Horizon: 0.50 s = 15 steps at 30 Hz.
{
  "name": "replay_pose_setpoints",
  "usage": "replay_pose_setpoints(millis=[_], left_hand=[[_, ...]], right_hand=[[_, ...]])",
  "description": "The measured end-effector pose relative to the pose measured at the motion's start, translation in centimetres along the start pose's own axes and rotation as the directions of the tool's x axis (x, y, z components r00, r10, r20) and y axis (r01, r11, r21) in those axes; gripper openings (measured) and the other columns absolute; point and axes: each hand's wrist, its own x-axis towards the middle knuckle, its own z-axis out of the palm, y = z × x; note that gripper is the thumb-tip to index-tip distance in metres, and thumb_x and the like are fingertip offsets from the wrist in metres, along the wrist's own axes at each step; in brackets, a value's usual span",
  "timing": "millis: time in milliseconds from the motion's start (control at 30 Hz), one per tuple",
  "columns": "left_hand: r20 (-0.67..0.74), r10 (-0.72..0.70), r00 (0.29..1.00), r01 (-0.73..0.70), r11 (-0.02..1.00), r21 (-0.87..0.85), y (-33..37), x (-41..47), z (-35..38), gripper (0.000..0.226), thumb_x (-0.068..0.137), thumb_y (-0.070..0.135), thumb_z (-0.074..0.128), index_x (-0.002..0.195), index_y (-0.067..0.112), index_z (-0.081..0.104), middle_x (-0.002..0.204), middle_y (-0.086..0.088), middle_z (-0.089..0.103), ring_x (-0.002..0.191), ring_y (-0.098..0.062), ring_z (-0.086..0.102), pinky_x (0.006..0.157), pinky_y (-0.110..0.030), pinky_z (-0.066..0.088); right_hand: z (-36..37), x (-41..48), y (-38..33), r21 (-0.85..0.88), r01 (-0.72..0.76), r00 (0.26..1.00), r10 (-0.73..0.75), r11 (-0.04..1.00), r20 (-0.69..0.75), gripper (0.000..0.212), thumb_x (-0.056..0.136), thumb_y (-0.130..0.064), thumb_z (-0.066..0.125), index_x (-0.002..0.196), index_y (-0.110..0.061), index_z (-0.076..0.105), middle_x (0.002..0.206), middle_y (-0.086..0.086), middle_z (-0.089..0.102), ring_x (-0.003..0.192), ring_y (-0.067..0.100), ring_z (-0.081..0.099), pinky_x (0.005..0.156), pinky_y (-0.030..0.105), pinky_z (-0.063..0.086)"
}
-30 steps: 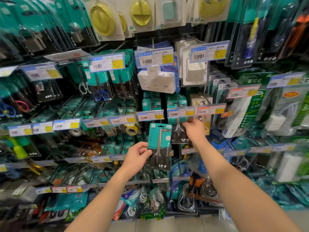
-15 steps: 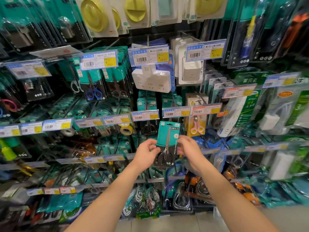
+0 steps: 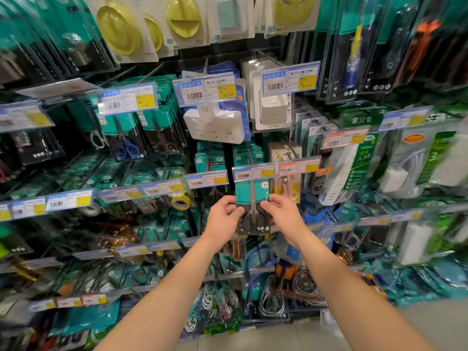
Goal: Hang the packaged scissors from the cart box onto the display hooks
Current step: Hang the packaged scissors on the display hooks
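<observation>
Both hands are holding one scissors pack [image 3: 253, 207] upright before the hook display. The left hand [image 3: 222, 219] is pinching its left edge; the right hand [image 3: 281, 216] is pinching its right edge. The pack's top is sitting just beneath a price tag [image 3: 254, 172], beside a pink-scissors pack [image 3: 288, 191] hanging at right.

display rack [image 3: 283, 49]: dark, crowded with hanging packaged goods | price tags [image 3: 207, 89]: blue and yellow | floor [image 3: 253, 338]: pale tile
</observation>
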Motion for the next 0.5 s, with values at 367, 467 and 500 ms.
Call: replay_pose_setpoints(millis=[367,467,500], left_hand=[[0.012,0.006,1.000,-0.007,1.000,0.024,-0.6,0.2,-0.3,0.030,0.097,0.019,0.067,0.127,0.018,0.063,0.096,0.002,0.080,0.093,-0.022,0.075,0.090,-0.052,0.060],[0.007,-0.002,1.000,0.002,0.999,0.039,-0.4,1.0,-0.1,0.036,0.097,0.023,0.068,0.132,0.018,0.060,0.094,0.003,0.079,0.091,-0.024,0.075,0.087,-0.054,0.060],[0.000,-0.004,1.000,0.004,0.999,0.043,-0.2,1.3,-0.1,0.037,0.097,0.024,0.067,0.132,0.018,0.060,0.093,0.002,0.079,0.089,-0.024,0.075,0.086,-0.054,0.060]], right_hand=[[0.2,-0.3,0.9,0.008,0.035,0.999,-0.035,0.999,-0.035,0.022,0.100,-0.009,0.058,0.117,-0.012,0.072,0.106,0.000,0.078,0.100,0.014,0.074,0.082,0.023,0.057],[0.1,0.5,0.5,-0.009,0.034,0.998,-0.034,0.999,-0.045,0.021,0.100,-0.009,0.058,0.115,-0.013,0.073,0.105,0.002,0.078,0.100,0.019,0.074,0.088,0.036,0.058],[0.1,0.8,0.1,-0.011,0.032,0.998,-0.032,0.999,-0.052,0.021,0.100,-0.009,0.058,0.114,-0.014,0.073,0.104,0.003,0.079,0.099,0.021,0.074,0.089,0.040,0.058]])
